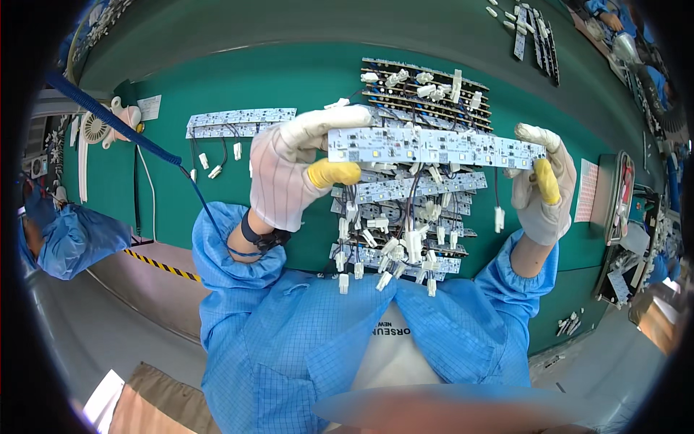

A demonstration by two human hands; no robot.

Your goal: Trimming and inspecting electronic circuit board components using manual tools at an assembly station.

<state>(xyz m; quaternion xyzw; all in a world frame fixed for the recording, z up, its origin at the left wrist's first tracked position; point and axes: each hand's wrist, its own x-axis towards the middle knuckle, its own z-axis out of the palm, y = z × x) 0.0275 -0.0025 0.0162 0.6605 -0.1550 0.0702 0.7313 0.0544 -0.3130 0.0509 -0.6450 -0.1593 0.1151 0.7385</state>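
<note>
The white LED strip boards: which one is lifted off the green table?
The strip held at its ends by left hand and right hand; the others lie stacked underneath.

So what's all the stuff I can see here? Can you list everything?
LED strip board: one, white, held up between both hands.
Pile of strip boards: many, white with white plugs, on the table under the hands.
Separate strip boards: about two, white, table's far left.
Table: one, green.
Small fan: one, white, left edge.
Coiled cord: one, blue, left.
Left hand: white glove, yellow thumb tip.
Right hand: white glove, yellow thumb tip.
</note>
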